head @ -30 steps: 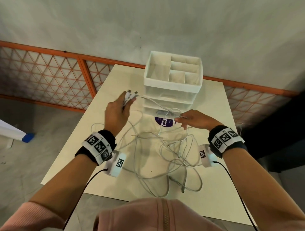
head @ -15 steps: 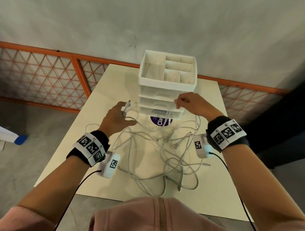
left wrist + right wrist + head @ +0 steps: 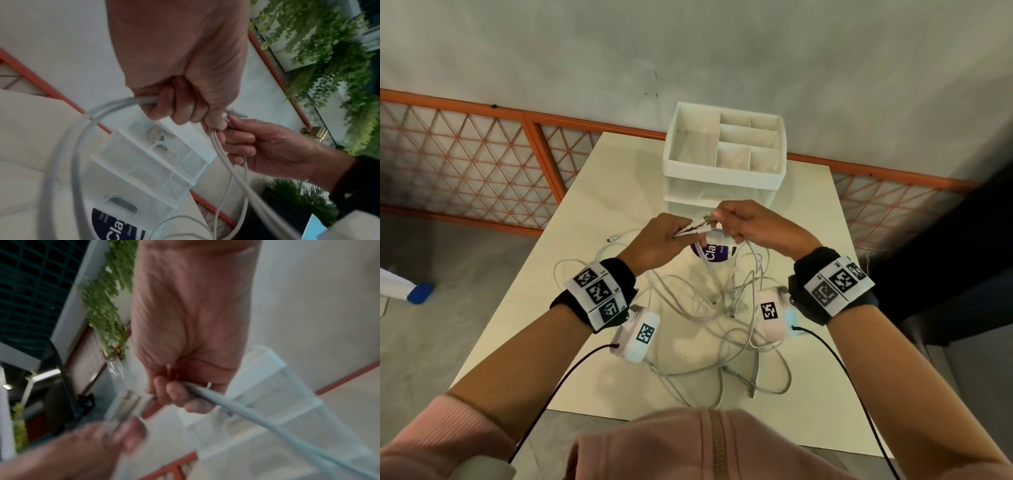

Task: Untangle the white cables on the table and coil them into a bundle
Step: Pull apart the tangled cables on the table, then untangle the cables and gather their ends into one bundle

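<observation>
A tangle of white cables (image 3: 726, 329) lies on the cream table (image 3: 592, 205), with strands rising to both hands. My left hand (image 3: 659, 240) grips several cable ends with their plugs (image 3: 697, 224) pointing right, above the table. In the left wrist view its curled fingers (image 3: 180, 107) hold a looping white cable (image 3: 76, 146). My right hand (image 3: 750, 224) meets it from the right and pinches a cable end beside those plugs. The right wrist view shows curled fingers (image 3: 174, 394) round a white cable (image 3: 267, 421) that runs down and right. One loose plug (image 3: 614, 238) lies left of my hands.
A white drawer organiser (image 3: 724, 161) with open top compartments stands at the table's far middle, right behind my hands. A purple round label (image 3: 710, 253) lies under the cables. An orange lattice fence (image 3: 465, 161) runs behind the table. The near table edge is by my chest.
My hands have come together in front of the organiser: the left moved right with its cable ends, the right came down from the drawer front carrying a cable end to them.
</observation>
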`<state>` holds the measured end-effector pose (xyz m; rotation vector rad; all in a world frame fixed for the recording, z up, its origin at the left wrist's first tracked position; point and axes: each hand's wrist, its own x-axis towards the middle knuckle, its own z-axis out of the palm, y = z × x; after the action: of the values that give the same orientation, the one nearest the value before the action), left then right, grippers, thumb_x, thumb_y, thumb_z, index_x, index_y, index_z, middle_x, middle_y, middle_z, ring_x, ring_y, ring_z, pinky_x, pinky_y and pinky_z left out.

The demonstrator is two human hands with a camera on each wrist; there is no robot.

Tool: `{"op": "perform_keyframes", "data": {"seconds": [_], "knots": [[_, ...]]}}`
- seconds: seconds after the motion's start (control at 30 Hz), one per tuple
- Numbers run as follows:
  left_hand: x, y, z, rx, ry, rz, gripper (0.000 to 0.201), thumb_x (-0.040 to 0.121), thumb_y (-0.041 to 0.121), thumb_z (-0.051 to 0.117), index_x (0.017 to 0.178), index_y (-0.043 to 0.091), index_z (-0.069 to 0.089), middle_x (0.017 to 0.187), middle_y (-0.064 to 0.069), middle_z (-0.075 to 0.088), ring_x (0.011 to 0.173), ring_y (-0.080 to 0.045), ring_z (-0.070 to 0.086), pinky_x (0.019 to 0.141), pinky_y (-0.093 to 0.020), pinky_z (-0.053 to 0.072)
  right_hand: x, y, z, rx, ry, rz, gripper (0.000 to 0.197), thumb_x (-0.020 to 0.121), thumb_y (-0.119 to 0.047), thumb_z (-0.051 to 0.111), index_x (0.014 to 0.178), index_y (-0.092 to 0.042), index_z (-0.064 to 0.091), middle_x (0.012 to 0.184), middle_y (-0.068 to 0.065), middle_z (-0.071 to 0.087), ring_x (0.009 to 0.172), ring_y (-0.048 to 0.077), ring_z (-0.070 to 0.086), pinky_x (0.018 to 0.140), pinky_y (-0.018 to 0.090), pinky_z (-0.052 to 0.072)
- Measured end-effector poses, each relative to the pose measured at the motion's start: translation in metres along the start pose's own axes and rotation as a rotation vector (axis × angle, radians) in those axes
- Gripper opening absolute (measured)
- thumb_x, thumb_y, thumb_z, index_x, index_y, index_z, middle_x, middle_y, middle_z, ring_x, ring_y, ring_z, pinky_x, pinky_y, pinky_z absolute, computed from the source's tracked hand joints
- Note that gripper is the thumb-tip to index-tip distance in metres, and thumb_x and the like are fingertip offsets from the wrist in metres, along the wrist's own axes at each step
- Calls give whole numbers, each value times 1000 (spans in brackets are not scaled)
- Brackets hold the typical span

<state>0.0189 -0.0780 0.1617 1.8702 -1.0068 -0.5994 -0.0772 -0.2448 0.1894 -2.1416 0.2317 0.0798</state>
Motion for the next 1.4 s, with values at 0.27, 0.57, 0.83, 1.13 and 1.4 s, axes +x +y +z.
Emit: {"op": "perform_keyframes", "data": {"seconds": [0.27,0.57,0.83,1.13,1.4], "knots": [[17,-19,-44,82,523,155,18,94,18,51,77,18,57,55,8,45,47,-3,40,50,-17,29,-19,101,-1,-50,4,242,23,97,-19,47,76,-11,46,72,-1,56,72,14,54,64,8,41],[10,-59,-48,368,463,-378,18,91,27,53,90,15,66,94,-12,65,86,-33,60,66,-31,38,-21,120,-26,-98,420,197,12,96,-18,50,87,-11,54,62,-2,57,49,-6,52,60,15,40],[11,-30,-30,156,425,-58,43,85,30,65,125,18,55,98,-10,68,82,-21,62,70,-21,41,-9,52,-27,16,292,40,16,90,-18,61,90,-2,56,68,-10,58,57,-3,53,62,11,42],[21,-19,5,66,-64,-8,23,98,31,43,82,19,54,61,9,49,51,-2,41,54,-20,32,13,25,7,125,117,-55,15,95,-17,53,98,-3,58,75,-5,57,62,-3,52,66,10,42],[18,-36,-25,480,190,-46,13,96,31,46,87,22,50,73,1,54,69,-26,47,61,-30,31,27,127,30,-101,168,208,28,100,-19,42,109,-3,63,117,14,66,100,19,59,74,10,35]]}}
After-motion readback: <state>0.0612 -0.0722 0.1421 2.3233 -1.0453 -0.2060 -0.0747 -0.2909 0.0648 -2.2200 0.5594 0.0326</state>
